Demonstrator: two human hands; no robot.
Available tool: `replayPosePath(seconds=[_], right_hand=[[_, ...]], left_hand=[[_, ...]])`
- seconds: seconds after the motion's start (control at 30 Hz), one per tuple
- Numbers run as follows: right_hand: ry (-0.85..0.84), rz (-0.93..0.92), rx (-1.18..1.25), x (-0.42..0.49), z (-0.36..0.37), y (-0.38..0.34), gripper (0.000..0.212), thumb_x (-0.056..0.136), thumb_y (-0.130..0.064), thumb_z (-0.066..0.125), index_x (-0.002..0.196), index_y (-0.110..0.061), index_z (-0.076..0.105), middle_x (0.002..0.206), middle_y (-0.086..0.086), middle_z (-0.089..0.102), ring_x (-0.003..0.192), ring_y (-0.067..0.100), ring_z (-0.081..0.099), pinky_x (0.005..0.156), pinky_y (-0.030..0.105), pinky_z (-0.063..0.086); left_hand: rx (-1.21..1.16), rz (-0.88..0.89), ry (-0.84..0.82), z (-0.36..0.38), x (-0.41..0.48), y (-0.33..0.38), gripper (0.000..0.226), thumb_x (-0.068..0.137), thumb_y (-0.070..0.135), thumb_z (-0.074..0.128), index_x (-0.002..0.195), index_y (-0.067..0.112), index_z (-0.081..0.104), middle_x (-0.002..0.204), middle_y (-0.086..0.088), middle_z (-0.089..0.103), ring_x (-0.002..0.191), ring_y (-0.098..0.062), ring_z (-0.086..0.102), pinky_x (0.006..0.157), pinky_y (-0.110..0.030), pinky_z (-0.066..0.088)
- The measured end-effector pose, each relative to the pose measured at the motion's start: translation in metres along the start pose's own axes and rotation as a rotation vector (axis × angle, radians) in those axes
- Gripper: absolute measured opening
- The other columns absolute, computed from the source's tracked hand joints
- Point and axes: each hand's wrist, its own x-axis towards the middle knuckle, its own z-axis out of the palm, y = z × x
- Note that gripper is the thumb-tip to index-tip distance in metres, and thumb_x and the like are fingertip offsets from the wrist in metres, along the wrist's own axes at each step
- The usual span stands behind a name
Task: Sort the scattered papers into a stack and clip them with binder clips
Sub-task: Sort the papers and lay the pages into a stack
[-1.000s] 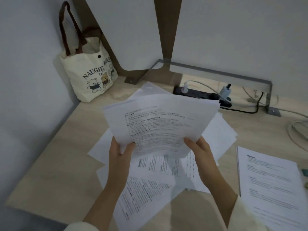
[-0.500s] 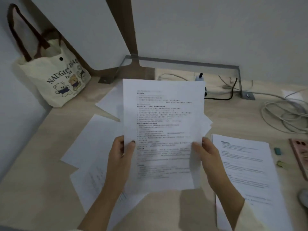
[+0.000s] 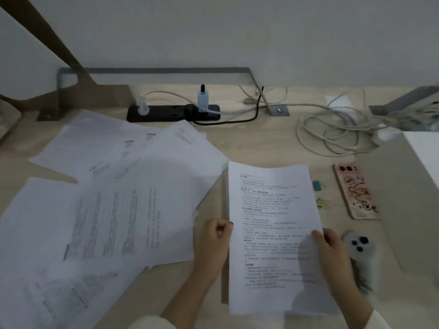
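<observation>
A printed sheet [image 3: 270,224] is held upright-facing above the desk at the lower right, over the stack that lay there. My left hand [image 3: 215,243] pinches its left edge and my right hand [image 3: 331,248] grips its right edge. Several scattered papers [image 3: 114,210] lie overlapping across the left and middle of the wooden desk [image 3: 273,141]. A teal binder clip [image 3: 316,185] and a yellow-green binder clip [image 3: 322,202] lie just right of the held sheet.
A pink phone [image 3: 356,191] and a fluffy white phone case [image 3: 361,245] lie at the right. A black power strip [image 3: 173,112] with plugs and coiled white cables [image 3: 332,129] run along the back. A white sheet [image 3: 425,150] sits at the far right edge.
Both hands carried the held sheet from the middle over to the right side of the desk and lowered it. The view swung right; the tote bag left the frame.
</observation>
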Motion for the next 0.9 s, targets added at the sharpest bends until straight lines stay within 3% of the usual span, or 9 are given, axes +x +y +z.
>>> replayPosePath(seconds=[0.1,0.2,0.33,0.47,0.67,0.73,0.83,0.9], right_hand=[[0.035,0.004,-0.114,0.015,-0.003,0.018,0.016,0.093,-0.021,0.043,0.086,-0.012,0.055,0.076,0.009,0.059,0.067,0.024,0.054,0.059,0.032,0.041],[0.048,0.001,-0.185,0.024,0.0,0.03,0.018,0.091,-0.019,0.046,0.098,-0.007,0.058,0.09,0.014,0.059,0.071,0.026,0.055,0.061,0.031,0.042],[0.085,-0.03,-0.167,0.029,0.004,0.035,0.028,0.087,-0.02,0.051,0.114,-0.01,0.057,0.105,0.015,0.059,0.085,0.029,0.057,0.072,0.038,0.049],[0.012,-0.096,-0.211,0.029,0.011,0.035,0.033,0.088,-0.02,0.049,0.119,-0.014,0.058,0.103,0.016,0.062,0.093,0.032,0.057,0.079,0.038,0.048],[0.004,-0.127,-0.25,0.029,0.02,0.034,0.035,0.085,-0.011,0.05,0.118,-0.008,0.06,0.097,0.021,0.062,0.087,0.038,0.056,0.075,0.037,0.045],[-0.022,-0.127,-0.23,0.027,0.017,0.029,0.035,0.084,-0.009,0.049,0.118,-0.009,0.058,0.096,0.021,0.062,0.088,0.038,0.056,0.075,0.036,0.044],[0.022,-0.126,-0.206,0.017,0.015,0.009,0.041,0.084,-0.007,0.049,0.125,-0.004,0.051,0.116,0.024,0.054,0.101,0.037,0.052,0.086,0.04,0.044],[0.049,-0.257,-0.257,0.011,0.02,-0.01,0.042,0.084,-0.008,0.05,0.125,0.0,0.05,0.12,0.026,0.048,0.108,0.039,0.048,0.089,0.035,0.038]], left_hand=[[0.069,-0.012,0.032,0.024,0.007,-0.01,0.009,0.087,0.019,0.056,0.078,0.019,0.057,0.095,-0.002,0.063,0.081,-0.007,0.058,0.067,-0.011,0.04],[0.103,-0.036,0.073,0.034,0.007,-0.015,0.004,0.088,0.019,0.056,0.091,0.019,0.053,0.106,-0.004,0.059,0.089,-0.013,0.058,0.075,-0.021,0.046],[0.098,0.004,0.078,0.033,-0.001,-0.015,0.03,0.09,0.014,0.052,0.12,0.017,0.049,0.117,0.009,0.047,0.107,-0.011,0.05,0.086,-0.023,0.041],[0.019,-0.012,-0.023,0.031,-0.007,-0.023,0.045,0.093,0.014,0.047,0.136,0.024,0.041,0.134,0.011,0.05,0.12,-0.008,0.051,0.102,-0.034,0.045],[-0.031,-0.039,-0.024,0.024,-0.009,-0.028,0.049,0.093,0.014,0.047,0.139,0.023,0.038,0.143,0.007,0.044,0.128,-0.011,0.046,0.106,-0.04,0.041],[-0.034,-0.033,-0.029,0.022,-0.011,-0.026,0.046,0.093,0.013,0.047,0.137,0.023,0.041,0.142,0.007,0.045,0.127,-0.012,0.046,0.106,-0.039,0.04],[0.0,0.013,-0.021,0.013,-0.013,-0.024,0.042,0.093,0.014,0.046,0.134,0.023,0.043,0.137,0.01,0.045,0.126,-0.008,0.045,0.106,-0.029,0.039],[0.061,0.056,0.016,0.0,-0.015,-0.025,0.043,0.093,0.015,0.046,0.135,0.023,0.041,0.138,0.013,0.04,0.129,-0.005,0.038,0.107,-0.024,0.032]])
